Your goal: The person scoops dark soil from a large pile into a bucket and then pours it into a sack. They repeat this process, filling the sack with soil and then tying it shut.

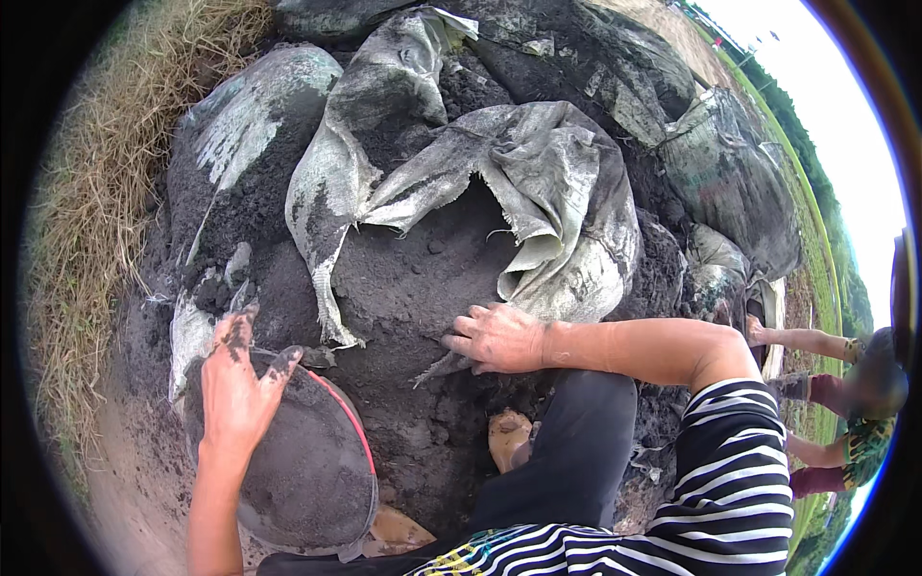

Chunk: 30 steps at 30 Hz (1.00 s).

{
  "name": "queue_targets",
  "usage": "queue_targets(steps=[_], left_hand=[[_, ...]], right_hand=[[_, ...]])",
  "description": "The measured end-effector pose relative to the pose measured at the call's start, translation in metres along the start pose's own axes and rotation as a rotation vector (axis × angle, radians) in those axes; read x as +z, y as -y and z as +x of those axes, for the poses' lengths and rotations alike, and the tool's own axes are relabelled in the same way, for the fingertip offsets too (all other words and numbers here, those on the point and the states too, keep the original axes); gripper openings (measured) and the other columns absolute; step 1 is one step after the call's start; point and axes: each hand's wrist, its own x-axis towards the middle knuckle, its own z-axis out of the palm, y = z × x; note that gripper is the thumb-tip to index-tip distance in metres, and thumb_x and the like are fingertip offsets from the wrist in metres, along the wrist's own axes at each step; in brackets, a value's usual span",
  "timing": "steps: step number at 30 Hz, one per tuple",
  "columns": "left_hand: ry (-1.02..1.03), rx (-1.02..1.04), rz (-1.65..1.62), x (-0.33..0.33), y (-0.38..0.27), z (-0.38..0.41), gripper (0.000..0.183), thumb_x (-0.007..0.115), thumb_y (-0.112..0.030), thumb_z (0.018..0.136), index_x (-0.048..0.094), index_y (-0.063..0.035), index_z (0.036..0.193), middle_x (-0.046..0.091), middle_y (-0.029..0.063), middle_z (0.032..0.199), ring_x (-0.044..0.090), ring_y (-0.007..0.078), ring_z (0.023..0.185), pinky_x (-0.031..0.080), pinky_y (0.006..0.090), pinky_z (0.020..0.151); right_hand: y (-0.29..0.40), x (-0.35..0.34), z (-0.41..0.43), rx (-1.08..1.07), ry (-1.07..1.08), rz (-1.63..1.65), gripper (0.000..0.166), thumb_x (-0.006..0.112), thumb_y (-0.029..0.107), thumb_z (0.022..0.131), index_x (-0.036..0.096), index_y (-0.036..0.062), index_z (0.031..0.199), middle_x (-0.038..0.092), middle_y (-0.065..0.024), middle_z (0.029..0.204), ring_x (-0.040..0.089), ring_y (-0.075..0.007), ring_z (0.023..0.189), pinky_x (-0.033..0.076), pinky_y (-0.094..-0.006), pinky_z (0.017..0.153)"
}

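My left hand [241,374], its fingertips smeared with dark soil, is spread over the upper rim of a round container [302,461] filled with dark, fine soil. A red strip runs along part of that container's rim. My right hand [495,338] rests palm down, fingers bent, on a torn scrap of woven sack [443,369] at the soil pile; whether it grips the scrap cannot be told. Beyond both hands lies a torn white woven sack [569,194], its ragged mouth gaping over dark soil [425,266].
Soil-covered sacks [248,122] are heaped at the far side, more [727,180] at the right. Dry straw [94,216] borders the left. My foot [510,435] stands close in front. Another person [875,389] bends at the far right, arms towards the sacks.
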Motion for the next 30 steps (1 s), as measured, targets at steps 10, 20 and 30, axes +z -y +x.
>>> queue_targets(steps=[10, 20, 30], left_hand=[[0.143, -0.499, 0.149, 0.086, -0.035, 0.117, 0.044, 0.064, -0.037, 0.074, 0.06, 0.0004, 0.097, 0.059, 0.0215, 0.102, 0.056, 0.0347, 0.098, 0.044, 0.0412, 0.082], [0.089, -0.286, -0.799, -0.008, -0.128, 0.183, 0.022, 0.058, -0.014, 0.08, 0.058, 0.0054, 0.091, 0.061, 0.0089, 0.077, 0.058, 0.0158, 0.064, 0.046, 0.0314, 0.058], [0.129, -0.223, -0.487, 0.048, -0.084, 0.194, 0.042, 0.068, -0.033, 0.067, 0.061, 0.0061, 0.083, 0.062, 0.018, 0.075, 0.062, 0.023, 0.073, 0.046, 0.035, 0.066]], right_hand=[[-0.041, -0.054, -0.038, 0.227, -0.287, 0.291, 0.018, 0.048, 0.015, 0.081, 0.045, -0.0012, 0.086, 0.054, -0.0164, 0.056, 0.057, -0.0351, 0.056, 0.045, -0.0442, 0.051], [-0.113, -0.122, -0.144, 0.589, -0.819, 0.21, 0.017, 0.051, 0.012, 0.085, 0.049, -0.003, 0.091, 0.056, -0.0218, 0.07, 0.057, -0.0401, 0.068, 0.044, -0.0429, 0.058], [-0.092, -0.054, -0.106, 0.605, -0.471, 0.271, 0.044, 0.061, 0.031, 0.077, 0.047, 0.0026, 0.108, 0.059, -0.0177, 0.085, 0.058, -0.035, 0.079, 0.046, -0.042, 0.067]])
